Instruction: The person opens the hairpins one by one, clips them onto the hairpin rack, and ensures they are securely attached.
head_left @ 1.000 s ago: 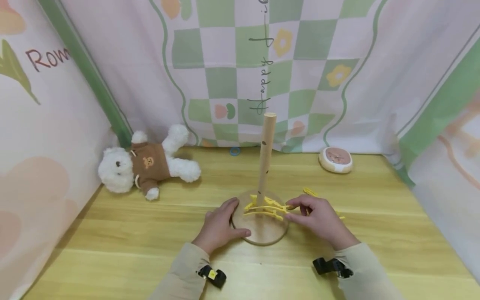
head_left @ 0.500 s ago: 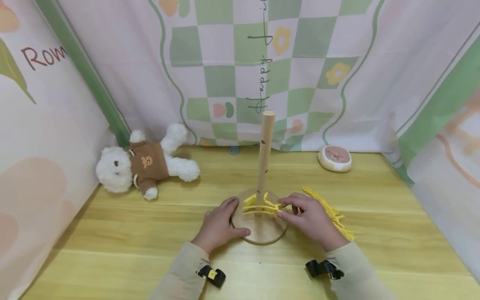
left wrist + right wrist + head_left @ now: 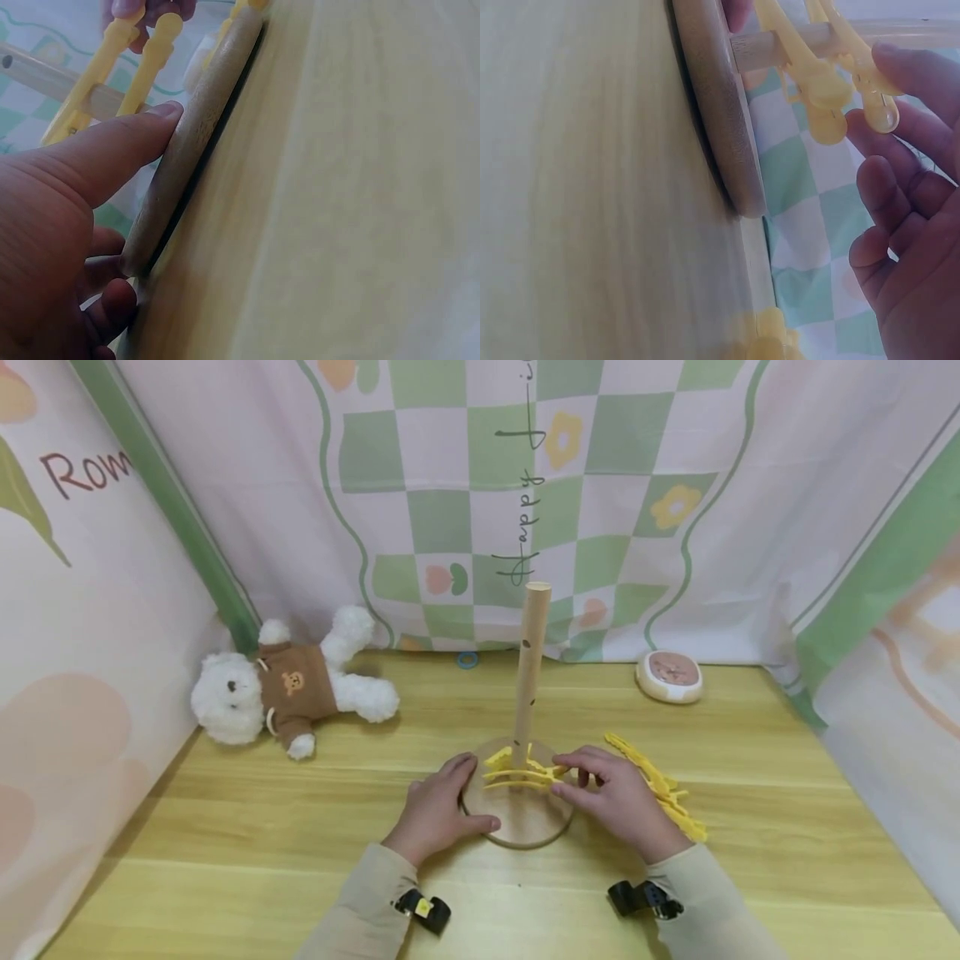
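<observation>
A round wooden base (image 3: 525,829) bears an upright wooden post (image 3: 531,652) with small holes. My left hand (image 3: 435,814) grips the base's left rim, thumb on top and fingers curled at its edge. Two yellow plastic alligator clips sit low around the post, one just above the other. My right hand (image 3: 626,797) pinches the handle end of the upper clip (image 3: 855,60) between thumb and fingers. The lower clip (image 3: 810,71) is nearest the base, with its handle ends apart from the fingers. Whether the upper clip's jaws press on the post, I cannot tell.
Several more yellow clips (image 3: 667,797) lie in a pile right of my right hand. A white plush bear (image 3: 300,685) in a brown top lies at the left. A small blue ring (image 3: 467,660) and a round white-and-pink device (image 3: 670,677) are near the back curtain.
My right hand has moved a little to the left with the upper clip, whose arms now reach around the post. My left hand has stayed on the base.
</observation>
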{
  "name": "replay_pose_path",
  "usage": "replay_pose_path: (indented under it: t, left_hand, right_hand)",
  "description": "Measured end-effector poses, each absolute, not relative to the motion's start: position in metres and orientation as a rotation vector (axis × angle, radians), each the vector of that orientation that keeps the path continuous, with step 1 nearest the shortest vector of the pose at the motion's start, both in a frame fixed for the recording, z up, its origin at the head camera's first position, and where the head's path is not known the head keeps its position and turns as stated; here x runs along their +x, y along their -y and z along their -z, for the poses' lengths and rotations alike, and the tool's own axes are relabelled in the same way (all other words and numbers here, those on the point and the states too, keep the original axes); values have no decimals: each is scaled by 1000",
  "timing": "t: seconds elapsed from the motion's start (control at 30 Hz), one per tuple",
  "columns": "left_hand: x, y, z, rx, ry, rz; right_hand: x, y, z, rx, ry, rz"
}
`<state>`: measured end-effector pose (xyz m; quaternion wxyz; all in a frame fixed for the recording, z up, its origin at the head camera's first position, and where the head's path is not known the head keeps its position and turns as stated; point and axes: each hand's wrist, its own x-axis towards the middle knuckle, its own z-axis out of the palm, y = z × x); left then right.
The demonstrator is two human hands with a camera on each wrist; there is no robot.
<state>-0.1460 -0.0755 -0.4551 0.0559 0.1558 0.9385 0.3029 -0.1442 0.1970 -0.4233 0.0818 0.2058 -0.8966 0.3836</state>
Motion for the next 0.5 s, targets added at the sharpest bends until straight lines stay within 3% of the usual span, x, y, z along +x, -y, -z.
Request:
replay_pose_path:
  t: [0.5]
  left_hand:
    - [-145, 75, 454, 482, -2852, -936]
  right_hand:
    - [-139, -212, 422, 518, 2660, -1197]
